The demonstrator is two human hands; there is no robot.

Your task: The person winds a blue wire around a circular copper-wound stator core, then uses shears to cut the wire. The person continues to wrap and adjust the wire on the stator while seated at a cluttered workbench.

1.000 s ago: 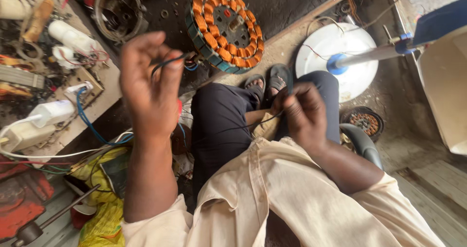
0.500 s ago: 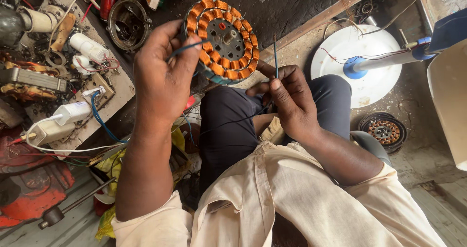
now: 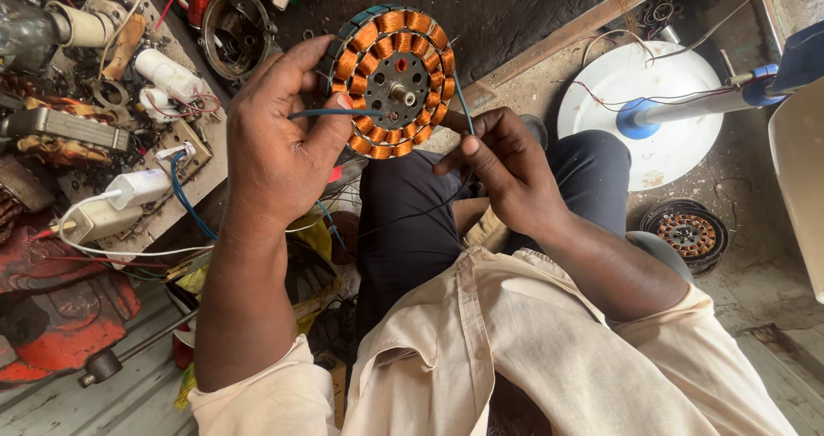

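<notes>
Copper-wound stator (image 3: 390, 80) gripped by left hand (image 3: 279, 144), thumb pinning blue wire (image 3: 330, 113); right hand (image 3: 506, 170) pinches wire's other end. White fan base (image 3: 661, 136) near; cluttered board (image 3: 172, 157) left.

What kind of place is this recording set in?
Most likely a small repair workshop for fans and electric motors. The left hand holds a copper-wound stator, a second stator lies on the floor, and a white fan base stands nearby.

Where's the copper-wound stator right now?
Top centre of the head view: the stator is gripped by the left hand, above the knees, with the right hand just beside it.
</notes>
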